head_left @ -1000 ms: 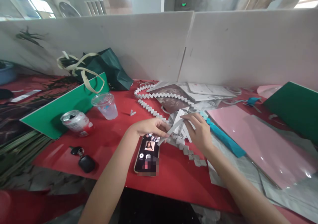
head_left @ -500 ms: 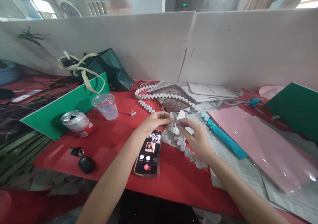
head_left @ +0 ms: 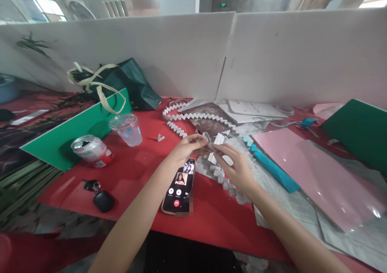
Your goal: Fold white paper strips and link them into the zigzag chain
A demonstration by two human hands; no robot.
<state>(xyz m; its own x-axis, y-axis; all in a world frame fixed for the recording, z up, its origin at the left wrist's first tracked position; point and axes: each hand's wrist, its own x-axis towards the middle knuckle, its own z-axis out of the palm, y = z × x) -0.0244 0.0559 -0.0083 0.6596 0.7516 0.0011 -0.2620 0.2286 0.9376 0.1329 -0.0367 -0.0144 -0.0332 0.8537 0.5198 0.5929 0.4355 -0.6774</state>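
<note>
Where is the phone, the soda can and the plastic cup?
phone (head_left: 179,183), head view, middle of its lit screen.
soda can (head_left: 90,151), head view, its side wall.
plastic cup (head_left: 126,129), head view, its clear side.

On the red worktop (head_left: 136,164) a phone (head_left: 179,186) lies lit, a dented can (head_left: 91,151) sits beside a plastic cup (head_left: 126,128), keys (head_left: 99,196) rest near the edge, and a pink sheet (head_left: 314,172) spreads at right.

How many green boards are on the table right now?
2. One green board lies at the left, behind the can and the plastic cup. The other green board lies at the far right, beyond the pink sheet. More may lie out of view.
</note>
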